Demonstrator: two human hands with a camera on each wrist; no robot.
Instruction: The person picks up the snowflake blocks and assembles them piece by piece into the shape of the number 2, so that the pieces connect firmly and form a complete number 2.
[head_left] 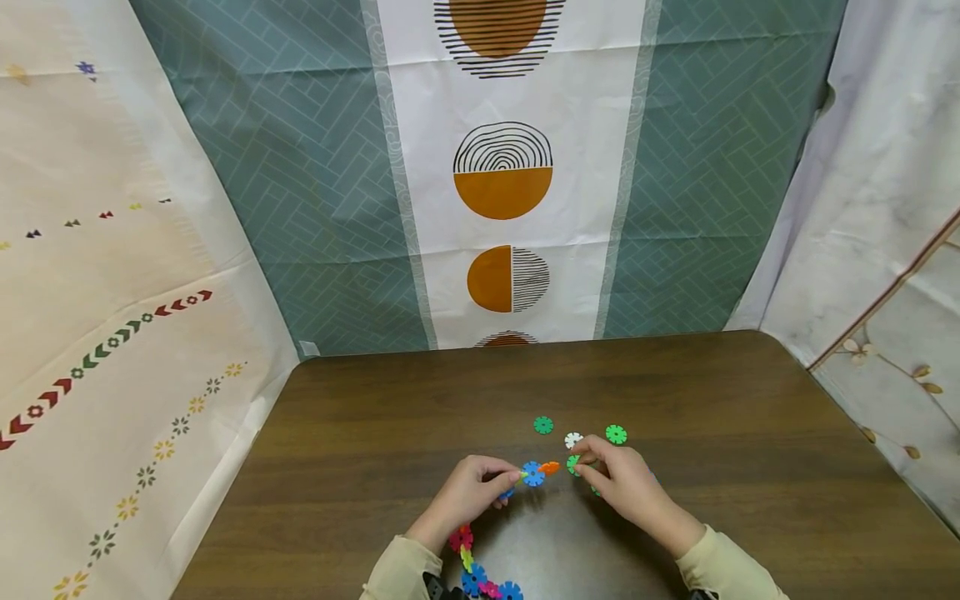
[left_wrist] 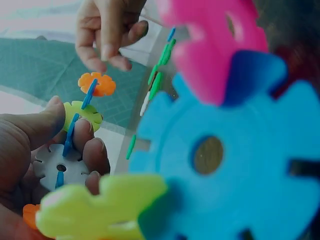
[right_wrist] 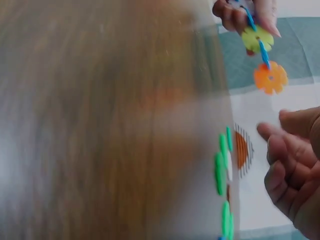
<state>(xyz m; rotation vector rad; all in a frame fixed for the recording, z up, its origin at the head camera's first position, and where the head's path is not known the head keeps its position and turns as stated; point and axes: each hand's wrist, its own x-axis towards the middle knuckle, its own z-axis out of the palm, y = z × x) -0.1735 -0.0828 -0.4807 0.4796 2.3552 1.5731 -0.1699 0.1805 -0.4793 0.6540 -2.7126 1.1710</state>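
My left hand (head_left: 471, 493) pinches a chain of interlocking snowflake discs near its upper end. Past the fingertips stick out a lime disc (left_wrist: 82, 115), a blue disc (head_left: 533, 474) and, at the tip, an orange disc (head_left: 551, 468). More of the chain, with a pink-red disc (head_left: 461, 538) and a blue disc (head_left: 474, 580), hangs below the left wrist. My right hand (head_left: 630, 487) hovers right of the orange tip, thumb and fingertips apart, with nothing between them in the right wrist view. A green disc (head_left: 573, 465) shows beside its fingertips in the head view.
Loose discs lie on the brown table (head_left: 375, 417) around the right hand: a dark green disc (head_left: 543, 425), a white disc (head_left: 573, 439) and a bright green disc (head_left: 616, 434). A patterned cloth (head_left: 502, 242) hangs behind the table's far edge.
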